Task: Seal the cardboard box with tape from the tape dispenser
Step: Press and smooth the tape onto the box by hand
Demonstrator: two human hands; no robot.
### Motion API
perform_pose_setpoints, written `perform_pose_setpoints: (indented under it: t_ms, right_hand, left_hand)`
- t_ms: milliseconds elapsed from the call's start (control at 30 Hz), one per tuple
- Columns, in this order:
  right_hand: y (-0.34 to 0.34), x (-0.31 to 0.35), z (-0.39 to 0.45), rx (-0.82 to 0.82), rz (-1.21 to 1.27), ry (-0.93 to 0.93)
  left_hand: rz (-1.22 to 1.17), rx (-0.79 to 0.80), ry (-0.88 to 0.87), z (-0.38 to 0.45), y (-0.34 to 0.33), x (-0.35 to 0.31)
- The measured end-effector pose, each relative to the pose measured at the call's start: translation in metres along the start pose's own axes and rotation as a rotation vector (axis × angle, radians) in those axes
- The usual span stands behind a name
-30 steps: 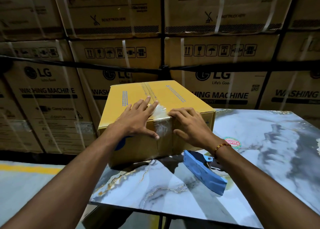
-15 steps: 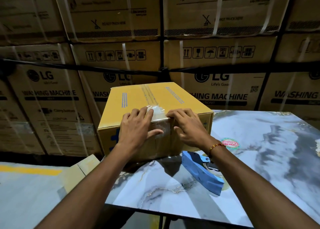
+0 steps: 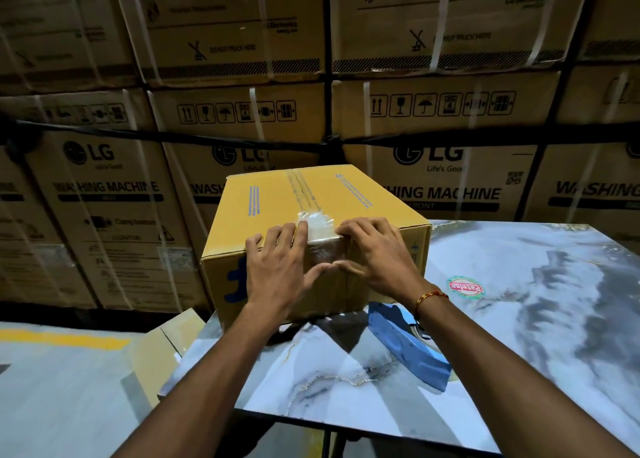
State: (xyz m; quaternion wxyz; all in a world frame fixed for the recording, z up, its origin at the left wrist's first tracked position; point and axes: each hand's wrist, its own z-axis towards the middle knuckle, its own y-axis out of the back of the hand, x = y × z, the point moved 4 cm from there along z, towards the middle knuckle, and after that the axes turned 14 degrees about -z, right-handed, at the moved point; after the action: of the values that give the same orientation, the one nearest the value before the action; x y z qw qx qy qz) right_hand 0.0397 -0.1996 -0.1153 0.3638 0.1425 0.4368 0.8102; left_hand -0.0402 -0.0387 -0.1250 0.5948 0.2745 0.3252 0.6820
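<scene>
Smoothing step: left hand [image 3: 277, 267] and right hand [image 3: 377, 257] press flat, holding nothing, on tape [image 3: 320, 227] over cardboard box [image 3: 263, 215] near edge; next likely regrab tape dispenser [image 3: 405, 347], near right

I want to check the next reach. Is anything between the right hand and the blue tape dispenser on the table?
Nothing visible blocks it. The blue plastic tape dispenser lies on the marble-patterned table directly under the right wrist, near side of the yellow cardboard box. The right hand and left hand press on the clear tape at the box edge.
</scene>
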Motion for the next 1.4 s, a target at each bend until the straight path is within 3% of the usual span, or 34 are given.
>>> perform_pose_setpoints:
  t_ms: [400, 667, 867, 967, 1100, 1400]
  right_hand:
    - [0.000, -0.013, 0.011, -0.029, 0.111, -0.024]
    - [0.000, -0.006, 0.015, -0.063, 0.135, -0.076]
    - [0.000, -0.015, 0.016, -0.003, 0.229, -0.080]
    - [0.000, -0.015, 0.016, 0.003, 0.227, -0.076]
    - [0.002, -0.015, 0.016, 0.019, 0.257, -0.072]
    - [0.008, -0.017, 0.014, 0.085, 0.323, -0.082]
  left_hand:
    - [-0.146, -0.048, -0.004, -0.001, 0.006, 0.001]
    - [-0.139, -0.007, 0.063, 0.002, 0.006, -0.004]
    - [-0.206, 0.001, 0.057, 0.002, 0.016, -0.005]
    - [-0.126, 0.056, 0.067, 0.009, 0.017, -0.007]
    - [-0.066, 0.089, 0.015, 0.013, 0.014, -0.007]
    - [-0.233, 0.173, -0.213, 0.015, 0.021, -0.018]
